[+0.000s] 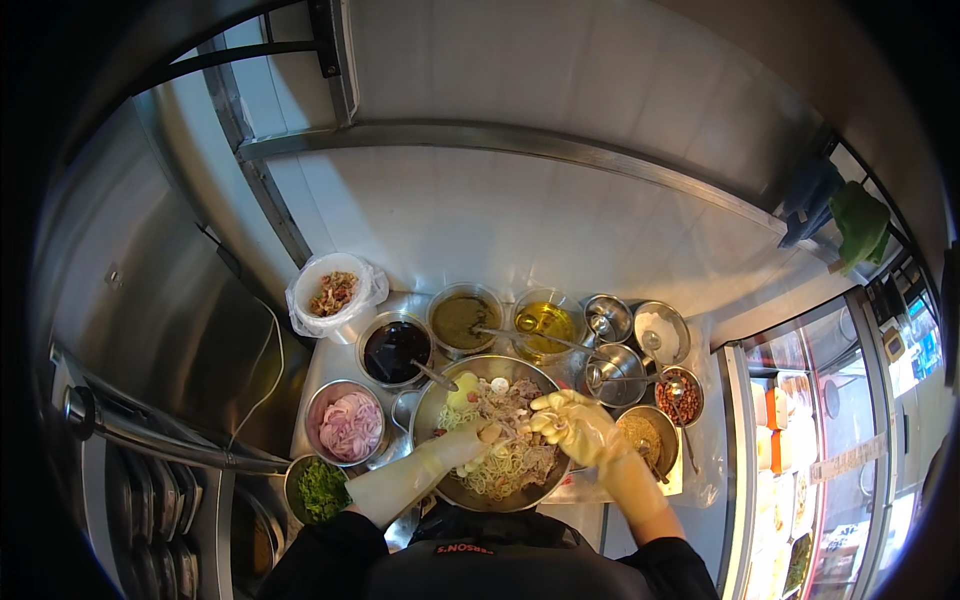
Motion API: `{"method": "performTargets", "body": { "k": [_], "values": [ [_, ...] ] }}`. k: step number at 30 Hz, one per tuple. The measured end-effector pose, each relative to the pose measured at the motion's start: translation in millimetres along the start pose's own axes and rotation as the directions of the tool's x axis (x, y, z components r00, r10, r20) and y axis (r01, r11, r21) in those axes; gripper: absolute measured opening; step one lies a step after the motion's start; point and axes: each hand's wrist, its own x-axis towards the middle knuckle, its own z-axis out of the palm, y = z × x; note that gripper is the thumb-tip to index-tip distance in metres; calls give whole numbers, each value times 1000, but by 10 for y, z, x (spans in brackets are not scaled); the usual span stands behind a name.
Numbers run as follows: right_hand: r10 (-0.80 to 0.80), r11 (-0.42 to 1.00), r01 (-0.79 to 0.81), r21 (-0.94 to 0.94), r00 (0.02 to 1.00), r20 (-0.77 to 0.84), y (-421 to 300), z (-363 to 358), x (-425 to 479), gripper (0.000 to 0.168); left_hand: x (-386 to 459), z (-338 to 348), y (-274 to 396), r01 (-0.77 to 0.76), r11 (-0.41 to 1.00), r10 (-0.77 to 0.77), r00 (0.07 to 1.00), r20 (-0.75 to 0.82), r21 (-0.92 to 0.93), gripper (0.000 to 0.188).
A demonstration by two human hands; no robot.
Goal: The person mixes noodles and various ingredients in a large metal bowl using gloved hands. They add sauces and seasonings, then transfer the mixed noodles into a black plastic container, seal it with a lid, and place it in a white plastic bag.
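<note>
A large steel bowl stands right before me, filled with noodles, shredded meat and pale yellow pieces. My left hand, in a long pale rubber glove, reaches into the bowl from the left; its fingers are partly sunk in the food, and whether they grip anything cannot be told. Over the bowl's right side is my right hand, in a yellowish glove, with curled fingers beside the meat. Some small shreds seem to be at its fingertips, but a firm hold cannot be made out.
Around the bowl stand sliced onions, chopped greens, dark sauce, brownish liquid, yellow oil, white powder, peanuts and tan crumbs. Ladles lie across several containers. A lined bin is behind left; a lit display case is right.
</note>
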Motion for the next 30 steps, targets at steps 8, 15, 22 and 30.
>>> {"method": "performTargets", "body": {
  "k": [8,15,22,30],
  "values": [
    [-87,521,59,-851,996,16,-617,531,-163,26,-182,-188,197,13,941,53,982,-184,339,52],
    [206,859,-106,-500,967,150,-518,366,-153,47,-205,-389,205,-22,993,58,943,-328,112,47],
    [210,915,-131,-383,962,174,-344,237,-204,48,58,-514,-372,-181,913,361,776,-516,366,40],
    [-82,953,66,-296,996,-43,-198,-164,-181,11,-3,-508,-351,-95,910,323,772,-547,404,33]
  ]
}}
